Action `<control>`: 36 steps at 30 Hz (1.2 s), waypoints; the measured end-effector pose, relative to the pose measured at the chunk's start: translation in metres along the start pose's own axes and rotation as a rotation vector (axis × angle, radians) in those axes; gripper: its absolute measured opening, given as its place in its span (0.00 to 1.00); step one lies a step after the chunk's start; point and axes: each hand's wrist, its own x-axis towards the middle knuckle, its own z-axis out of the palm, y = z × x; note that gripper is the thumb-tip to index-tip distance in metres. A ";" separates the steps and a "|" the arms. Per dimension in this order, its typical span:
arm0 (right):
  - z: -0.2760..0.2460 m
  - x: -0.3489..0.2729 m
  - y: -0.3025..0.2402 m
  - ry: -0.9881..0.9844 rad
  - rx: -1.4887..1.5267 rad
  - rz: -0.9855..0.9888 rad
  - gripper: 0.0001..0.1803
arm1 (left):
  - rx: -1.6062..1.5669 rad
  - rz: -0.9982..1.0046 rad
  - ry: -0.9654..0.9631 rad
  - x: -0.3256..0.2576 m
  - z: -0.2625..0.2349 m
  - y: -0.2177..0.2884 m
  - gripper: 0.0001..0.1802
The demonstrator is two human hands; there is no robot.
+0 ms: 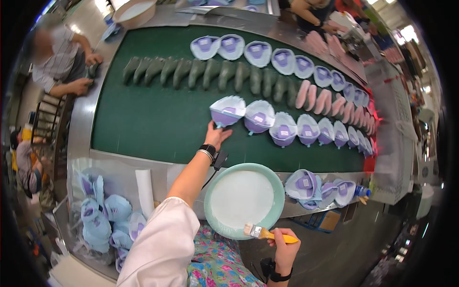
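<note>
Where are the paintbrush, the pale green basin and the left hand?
Paintbrush (256, 232), head view, on its metal band.
Pale green basin (278, 201), head view, on its right rim.
Left hand (215, 137), head view, on its back.

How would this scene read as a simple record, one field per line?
Left hand: at the lower edge of the near row's leftmost purple-and-blue piece
Right hand: gripping a yellow-handled brush
Bowl: pale green, white inside, bristles at its near rim
Table: green top
Middle row: dark green pieces, then pink pieces to the right
Far row: more purple-and-blue pieces
Person at left: holding something dark
</note>
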 end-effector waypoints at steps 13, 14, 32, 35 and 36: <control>0.068 0.024 -0.039 -0.257 -0.145 -0.430 0.21 | 1.869 0.621 0.942 -0.312 -0.284 0.175 0.27; 0.068 0.025 -0.040 -0.315 -0.154 -0.430 0.23 | 1.903 0.629 1.100 -0.330 -0.287 0.190 0.28; 0.153 -0.042 -0.067 -0.531 -0.892 -1.322 0.21 | 1.086 0.396 -0.343 -0.339 -0.027 0.194 0.14; 0.130 -0.045 -0.048 -0.552 -0.965 -1.294 0.17 | 0.913 0.195 -0.363 -0.343 -0.004 0.187 0.13; 0.125 -0.050 -0.046 -0.547 -0.916 -1.292 0.13 | 0.842 0.123 -0.339 -0.346 -0.001 0.186 0.13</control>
